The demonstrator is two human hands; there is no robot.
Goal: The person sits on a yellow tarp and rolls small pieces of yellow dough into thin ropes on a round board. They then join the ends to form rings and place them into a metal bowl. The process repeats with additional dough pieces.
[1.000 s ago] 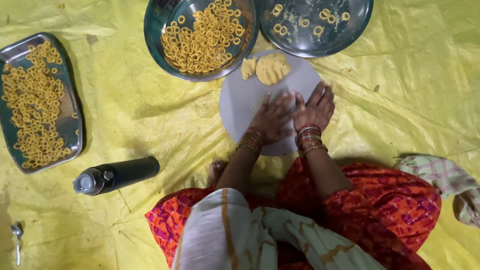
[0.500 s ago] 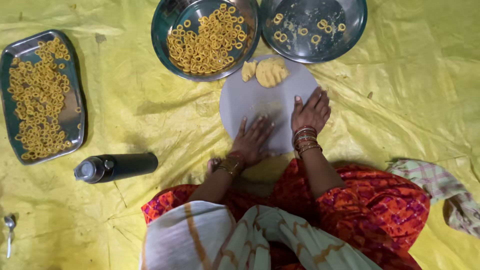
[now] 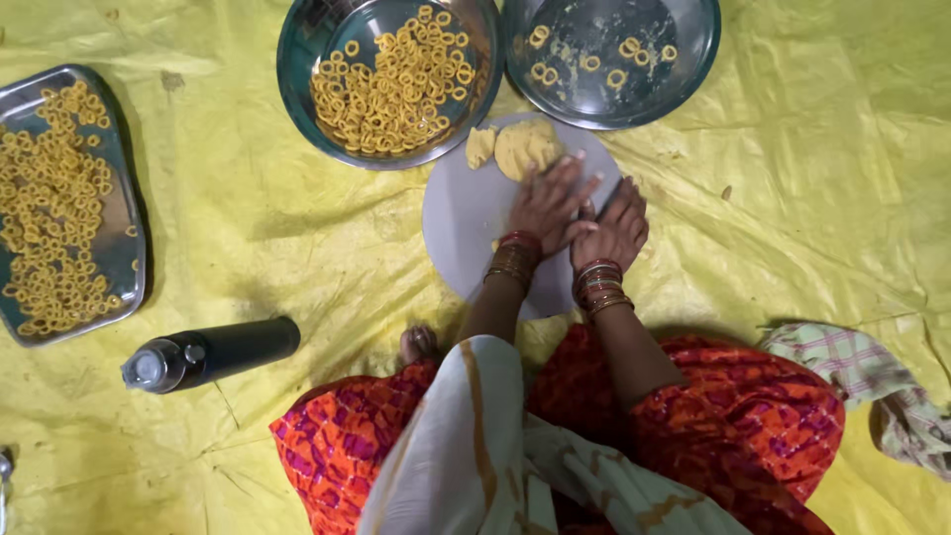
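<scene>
Two hands work side by side on a round pale grey plastic board (image 3: pixel 466 233) lying on a yellow plastic sheet (image 3: pixel 792 198) spread over the floor. The left hand (image 3: pixel 550 206) lies flat, fingers (image 3: pixel 575 178) stretched almost straight and slightly spread, tips touching the near edge of a yellow dough lump (image 3: pixel 525 147) at the far side of the board. Whether a strand of dough sits under the palm cannot be told. The right hand (image 3: pixel 616 226) rests palm down just beside it, fingers loosely extended, gripping nothing that shows. A smaller yellow dough piece (image 3: pixel 480 147) lies just left of the lump.

Judged from the lay of things, the work is well along but not finished. A deep round steel bowl (image 3: pixel 297 69), beyond the board to the left, holds a thick heap of small yellow dough rings (image 3: pixel 396 89). A rectangular steel tray (image 3: pixel 124 228), well apart at the left, is covered with more rings. A second round steel bowl (image 3: pixel 693 59), to the right of the first, holds only a few. The lump and piece remain unshaped.

A dark cylindrical bottle (image 3: pixel 213 352) lies on its side near the person's knee. A checked cloth (image 3: pixel 872 381) lies crumpled at the right.
</scene>
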